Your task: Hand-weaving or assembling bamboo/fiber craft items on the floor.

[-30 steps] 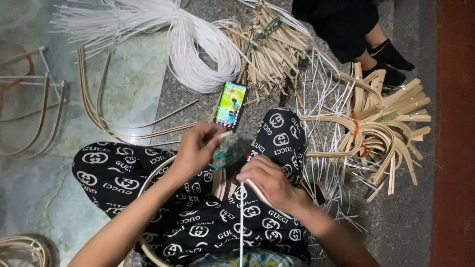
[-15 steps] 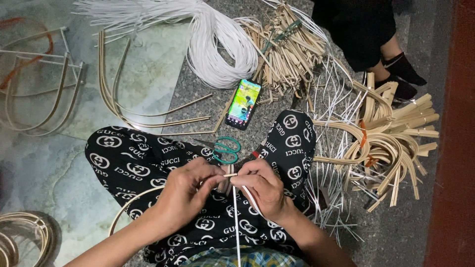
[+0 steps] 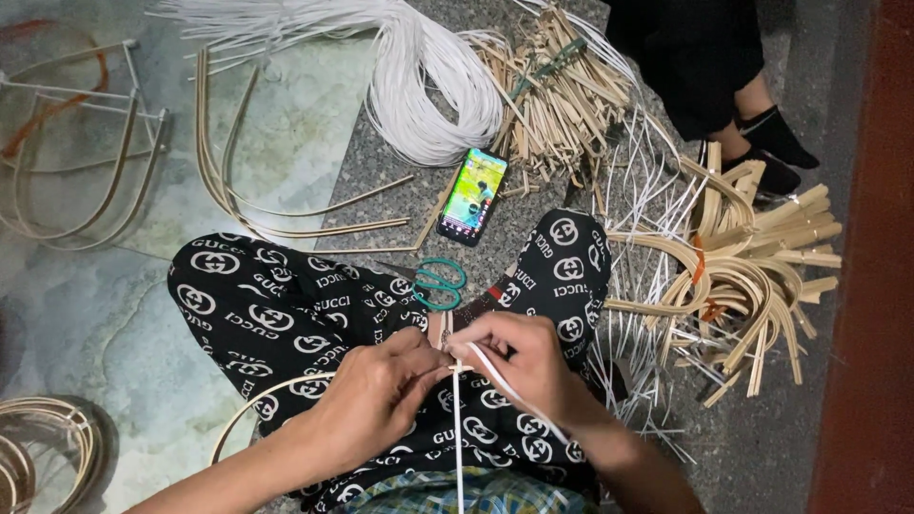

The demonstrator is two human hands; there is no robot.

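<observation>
**A:** Your left hand (image 3: 376, 395) and your right hand (image 3: 519, 366) are close together over your lap. Both are pinched shut on the thin white strip (image 3: 458, 428) where it wraps a small cane piece (image 3: 445, 328). The fingers are curled tight, not open at all.

**B:** So where is the strip right now?

**A:** It sits right between your two hands. One end runs down toward your belly, and another part goes off under your right wrist.

**B:** What could go wrong?

**A:** I think the strip could slip if you let one pinch go loose. Then the wrap would come undone. If you pull too hard, the thin strip might snap or cut into your fingers.

**B:** Anything else near you?

**A:** Yes. The green scissors (image 3: 433, 283) lie on your leg just past your hands. If you move your knee they could slide off, or poke you. The phone (image 3: 471, 195) lies on the floor farther out past the scissors, so a kick could knock it.

**B:** And the other stuff?

**A:** The big white bundle (image 3: 419, 95) is far out ahead of your left hand. The pile of bent cane strips (image 3: 752, 276) is off to the side of your right hand. The loose white strips (image 3: 647, 190) next to your right knee could tangle with your strip if it drags there.
</observation>
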